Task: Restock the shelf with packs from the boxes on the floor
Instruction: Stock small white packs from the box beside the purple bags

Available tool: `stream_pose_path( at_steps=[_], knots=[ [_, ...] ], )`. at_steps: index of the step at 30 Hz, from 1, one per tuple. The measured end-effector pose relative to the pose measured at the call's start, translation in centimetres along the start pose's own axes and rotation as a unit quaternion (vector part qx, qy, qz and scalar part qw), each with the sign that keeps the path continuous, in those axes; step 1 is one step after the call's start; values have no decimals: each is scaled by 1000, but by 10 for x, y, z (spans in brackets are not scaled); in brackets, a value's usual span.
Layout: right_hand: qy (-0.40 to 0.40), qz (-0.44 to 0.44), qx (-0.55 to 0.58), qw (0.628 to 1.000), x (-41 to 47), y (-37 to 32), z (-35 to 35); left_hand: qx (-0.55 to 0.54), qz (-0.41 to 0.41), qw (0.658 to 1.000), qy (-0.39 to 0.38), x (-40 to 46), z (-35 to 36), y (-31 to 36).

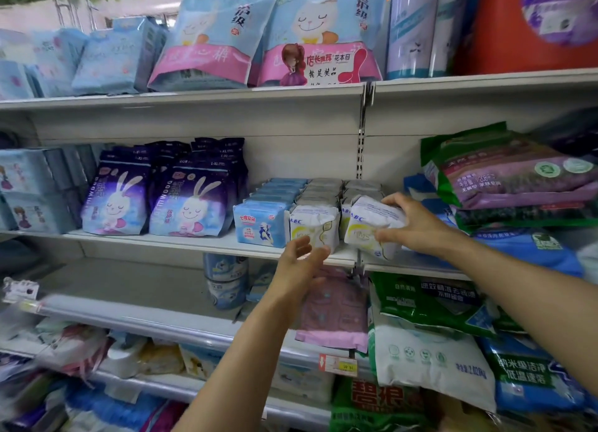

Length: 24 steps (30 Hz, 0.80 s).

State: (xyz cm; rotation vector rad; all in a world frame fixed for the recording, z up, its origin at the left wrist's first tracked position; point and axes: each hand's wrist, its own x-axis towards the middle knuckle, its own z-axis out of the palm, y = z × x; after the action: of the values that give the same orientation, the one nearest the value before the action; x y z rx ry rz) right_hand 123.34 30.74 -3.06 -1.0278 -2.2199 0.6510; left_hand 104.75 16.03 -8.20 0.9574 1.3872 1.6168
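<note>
1. Head view: the right hand (417, 224) gripped a white pack (372, 224), tilted at the near edge of the middle shelf (207, 243), right of another white pack (314, 227).
2. The left hand (301, 263) hovered with fingers loose, holding nothing, just below that shelf edge.

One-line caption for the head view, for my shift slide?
Right hand holds a white ABC pack at the middle shelf; open left hand hovers below.
</note>
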Motion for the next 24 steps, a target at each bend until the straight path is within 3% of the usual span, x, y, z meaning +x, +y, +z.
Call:
stream_pose_path(
  at_steps=[5, 10, 17, 24],
  knots=[
    [-7, -14, -78, 997, 15, 20, 19, 11, -2, 1000, 3, 18, -3, 1],
    [59, -34, -69, 995, 23, 25, 32, 5, -5, 1000, -3, 31, -3, -1],
    [80, -28, -103, 991, 26, 27, 40, -4, -9, 1000, -9, 38, -1, -4],
    [105, -13, -165, 981, 6, 12, 42, -79, -38, 996, 9, 24, -5, 1]
  ],
)
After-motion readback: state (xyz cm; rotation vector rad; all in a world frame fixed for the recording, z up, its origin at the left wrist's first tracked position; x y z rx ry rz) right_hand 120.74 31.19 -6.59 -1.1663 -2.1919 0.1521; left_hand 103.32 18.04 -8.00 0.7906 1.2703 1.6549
